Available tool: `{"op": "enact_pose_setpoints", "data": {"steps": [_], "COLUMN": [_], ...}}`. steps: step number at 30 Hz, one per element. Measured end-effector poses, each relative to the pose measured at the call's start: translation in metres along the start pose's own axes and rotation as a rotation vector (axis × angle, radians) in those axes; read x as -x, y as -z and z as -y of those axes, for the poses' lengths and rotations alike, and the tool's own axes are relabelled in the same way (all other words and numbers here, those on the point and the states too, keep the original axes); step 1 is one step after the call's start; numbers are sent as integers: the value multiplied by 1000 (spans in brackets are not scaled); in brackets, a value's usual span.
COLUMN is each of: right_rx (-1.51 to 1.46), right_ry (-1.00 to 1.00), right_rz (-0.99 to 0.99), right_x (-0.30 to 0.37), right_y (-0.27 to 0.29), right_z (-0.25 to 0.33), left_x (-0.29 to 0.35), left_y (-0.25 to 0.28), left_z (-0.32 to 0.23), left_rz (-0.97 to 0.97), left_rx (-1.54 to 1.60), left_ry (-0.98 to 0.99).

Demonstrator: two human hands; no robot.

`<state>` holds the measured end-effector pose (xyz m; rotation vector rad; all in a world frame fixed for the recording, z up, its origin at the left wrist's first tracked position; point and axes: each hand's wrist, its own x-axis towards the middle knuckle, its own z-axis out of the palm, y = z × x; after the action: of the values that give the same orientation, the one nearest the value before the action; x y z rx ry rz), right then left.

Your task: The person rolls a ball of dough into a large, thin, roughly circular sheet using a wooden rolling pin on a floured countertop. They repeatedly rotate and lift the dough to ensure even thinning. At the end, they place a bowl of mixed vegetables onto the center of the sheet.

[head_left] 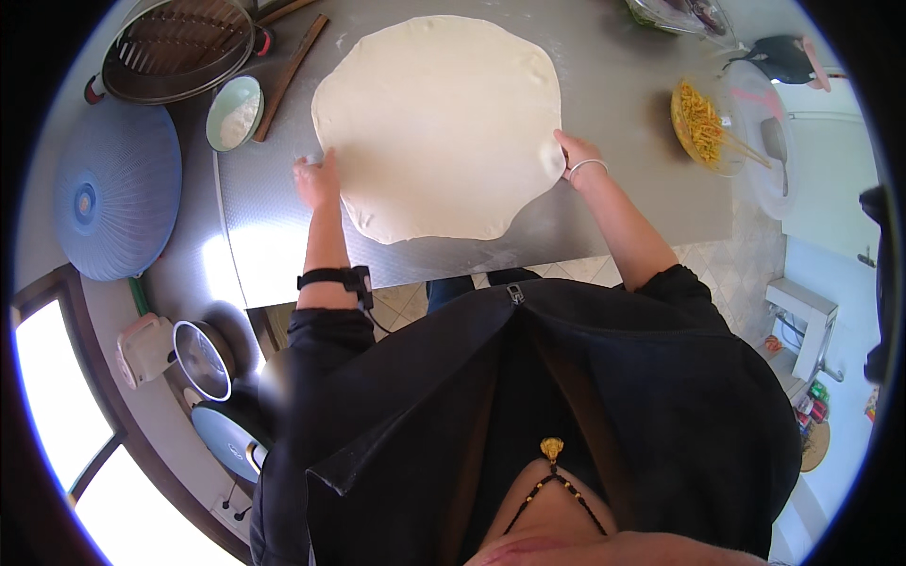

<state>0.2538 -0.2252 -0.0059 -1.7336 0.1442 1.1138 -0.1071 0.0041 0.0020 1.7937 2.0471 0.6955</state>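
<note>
A large, roughly round sheet of rolled-out dough lies on the metal table, its rim slightly wavy and folded over in spots. My right hand grips the right edge of this sheet, thumb on top and the other fingers mostly hidden underneath. At the opposite side, my left hand is beside the left edge. Its thumb is against the dough, while the other fingers point away from it, apart from the thumb.
The metal table holds a bowl of flour, a wooden rolling pin, and a pan with a slotted rack at far left. A blue domed cover is left. On the right stands a glass bowl of yellow shredded food with chopsticks.
</note>
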Motion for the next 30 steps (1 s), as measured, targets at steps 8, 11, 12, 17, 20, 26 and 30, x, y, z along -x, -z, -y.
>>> {"op": "enact_pose_setpoints", "data": {"steps": [8,11,12,17,20,26,30], "right_rx": [420,389,438,764,835,1174,1453], "right_ry": [353,183,123,531,842,853,592], "right_rz": [-173,-107,-164,-256,-345,-160,123], "right_x": [6,0,-2,-27,-70,-126,-128], "right_y": [8,46,55,57,0,-149,-172], "right_z": [-22,-12,-10,27,83,154,177], "left_x": [-10,-9,-10,-44,-85,-112,-111], "left_y": [2,30,37,29,-12,-51,-51], "left_z": [23,45,49,20,-25,-57,-50], "left_rz": [155,414,474,264,7,308,275], "left_rx": [-6,191,169,-94,-82,-322,-147], "left_ry": [-103,374,353,-235,-539,-429,-464]}}
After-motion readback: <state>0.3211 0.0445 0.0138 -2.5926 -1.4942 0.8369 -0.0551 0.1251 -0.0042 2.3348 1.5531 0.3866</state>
